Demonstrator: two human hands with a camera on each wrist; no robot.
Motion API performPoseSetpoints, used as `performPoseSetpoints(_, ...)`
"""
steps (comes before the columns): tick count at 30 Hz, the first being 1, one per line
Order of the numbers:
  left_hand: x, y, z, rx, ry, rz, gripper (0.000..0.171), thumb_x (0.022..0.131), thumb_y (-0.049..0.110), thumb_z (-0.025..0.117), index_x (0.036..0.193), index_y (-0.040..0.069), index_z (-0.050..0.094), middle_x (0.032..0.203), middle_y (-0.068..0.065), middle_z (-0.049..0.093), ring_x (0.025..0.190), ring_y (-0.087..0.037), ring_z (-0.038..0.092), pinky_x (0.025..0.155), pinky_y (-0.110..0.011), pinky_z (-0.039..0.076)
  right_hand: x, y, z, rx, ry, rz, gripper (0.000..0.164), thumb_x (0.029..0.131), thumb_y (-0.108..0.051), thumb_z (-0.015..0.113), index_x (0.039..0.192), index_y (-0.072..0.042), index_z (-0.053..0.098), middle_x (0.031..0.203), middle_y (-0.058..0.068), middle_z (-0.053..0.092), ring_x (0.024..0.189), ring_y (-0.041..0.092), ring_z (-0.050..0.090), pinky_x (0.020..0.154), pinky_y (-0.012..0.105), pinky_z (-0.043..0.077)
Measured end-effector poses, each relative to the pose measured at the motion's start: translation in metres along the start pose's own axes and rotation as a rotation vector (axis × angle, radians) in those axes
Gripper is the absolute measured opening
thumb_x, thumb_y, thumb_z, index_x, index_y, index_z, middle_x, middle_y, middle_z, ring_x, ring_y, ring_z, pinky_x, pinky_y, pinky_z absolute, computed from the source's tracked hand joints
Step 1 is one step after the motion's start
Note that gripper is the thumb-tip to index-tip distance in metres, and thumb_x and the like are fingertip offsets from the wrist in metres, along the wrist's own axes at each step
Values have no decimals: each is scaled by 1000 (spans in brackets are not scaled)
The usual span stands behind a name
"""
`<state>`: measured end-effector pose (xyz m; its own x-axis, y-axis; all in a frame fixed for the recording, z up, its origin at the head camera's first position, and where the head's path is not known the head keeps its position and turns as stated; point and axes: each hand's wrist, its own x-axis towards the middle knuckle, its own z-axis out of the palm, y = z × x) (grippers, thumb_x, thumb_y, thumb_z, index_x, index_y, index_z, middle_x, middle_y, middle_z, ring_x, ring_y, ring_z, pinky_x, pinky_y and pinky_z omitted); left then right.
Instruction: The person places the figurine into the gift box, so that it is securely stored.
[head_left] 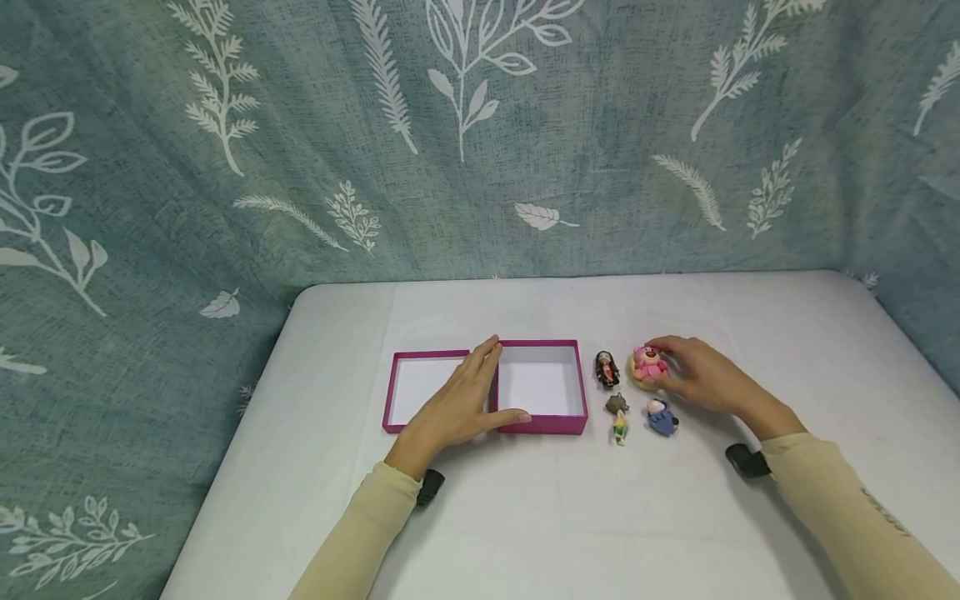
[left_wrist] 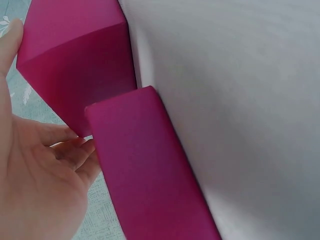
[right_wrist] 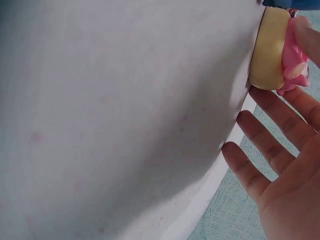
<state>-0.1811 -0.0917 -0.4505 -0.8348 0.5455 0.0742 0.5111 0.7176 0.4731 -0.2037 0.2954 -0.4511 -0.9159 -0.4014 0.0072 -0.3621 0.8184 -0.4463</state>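
Note:
My left hand (head_left: pixel 463 398) holds the magenta box (head_left: pixel 543 425) at its left side, thumb at the front wall and fingers toward the back left corner. The box is open-topped with a white inside. In the left wrist view, the thumb and fingertips span the box's end (left_wrist: pixel 80 85). My right hand (head_left: pixel 701 372) grips a pink bear figurine (head_left: pixel 648 364) on a round yellow base (right_wrist: pixel 270 50), the thumb on the pink part and fingertips beside the base. Near it lie a dark-haired figurine (head_left: pixel 607 370), a figurine in green and yellow (head_left: pixel 618 425) and a blue-clad figurine (head_left: pixel 661 417).
A shallower magenta-rimmed lid (head_left: pixel 389 400) with a white inside lies left of the box, partly behind my left hand. Everything rests on a white-covered table (head_left: pixel 570 525). Behind it hangs a teal leaf-patterned cloth (head_left: pixel 480 225).

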Motion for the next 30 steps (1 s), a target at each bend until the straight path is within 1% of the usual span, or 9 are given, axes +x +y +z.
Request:
performPoseSetpoints(3,0,0,0,0,11,8,110,83,70,61,157,3,14,164,-8,13,151,-19,17,121,-39,23,0,1,0,8,10,1,59,88,-24,74,135,3,52,132,27,56,124,48,48,103,63,38)
performPoseSetpoints(8,0,0,0,-17,12,-1,111,81,70,62,157,5,13,165,-6,12,151,-19,17,121,-39,24,0,2,0,0,15,8,60,88,-28,74,135,4,52,133,28,56,124,48,48,103,63,37)
performPoseSetpoints(15,1,1,-1,-61,-10,-30,114,80,71,63,158,9,10,165,-4,9,151,-20,17,120,-41,25,0,3,-1,3,27,3,58,87,-25,75,133,4,54,128,27,59,121,47,52,102,62,39)
performPoseSetpoints(20,1,3,-2,-89,-17,-35,113,80,69,65,158,8,10,165,-4,9,151,-20,19,120,-42,26,0,3,-2,18,29,-5,58,87,-23,75,133,4,54,127,27,60,121,46,52,102,62,39)
performPoseSetpoints(24,1,3,-2,-91,-23,-36,113,80,68,65,158,8,10,165,-3,8,151,-20,19,120,-41,25,0,3,-2,20,29,3,57,87,-21,75,133,4,54,127,27,60,122,47,52,102,62,38)
performPoseSetpoints(30,0,1,0,-81,-24,-46,113,80,69,65,158,9,10,165,-2,8,151,-21,19,120,-41,26,0,3,0,28,31,27,57,87,-23,75,133,3,54,126,26,61,121,46,52,101,63,39)
